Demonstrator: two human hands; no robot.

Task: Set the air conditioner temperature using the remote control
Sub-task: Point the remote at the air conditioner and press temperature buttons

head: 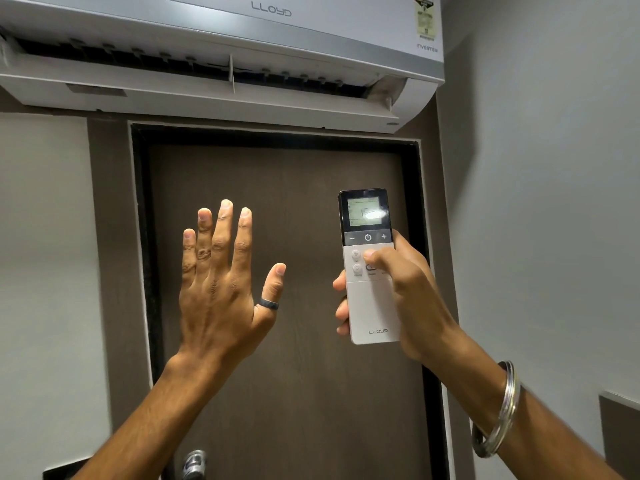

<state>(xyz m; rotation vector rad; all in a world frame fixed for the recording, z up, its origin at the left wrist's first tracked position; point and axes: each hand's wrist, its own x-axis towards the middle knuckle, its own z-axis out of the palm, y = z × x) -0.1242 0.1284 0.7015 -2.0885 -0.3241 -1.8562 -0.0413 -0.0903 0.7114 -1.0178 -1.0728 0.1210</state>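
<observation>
A white Lloyd air conditioner (221, 46) hangs on the wall above a door, its louver flap lowered. My right hand (405, 292) grips a white remote control (372, 306), held upright and facing me. The thumb rests on the small buttons just below the black band with minus, power and plus keys. The remote's lit screen (365, 212) shows digits partly hidden by glare. My left hand (225, 282) is raised beside it, palm toward the door, fingers spread, holding nothing; a dark ring sits on its thumb.
A dark brown door (294, 393) in a black frame fills the middle, with a metal handle (194, 463) at the bottom. Grey walls (554, 202) stand on both sides. A silver bangle (498, 414) circles my right wrist.
</observation>
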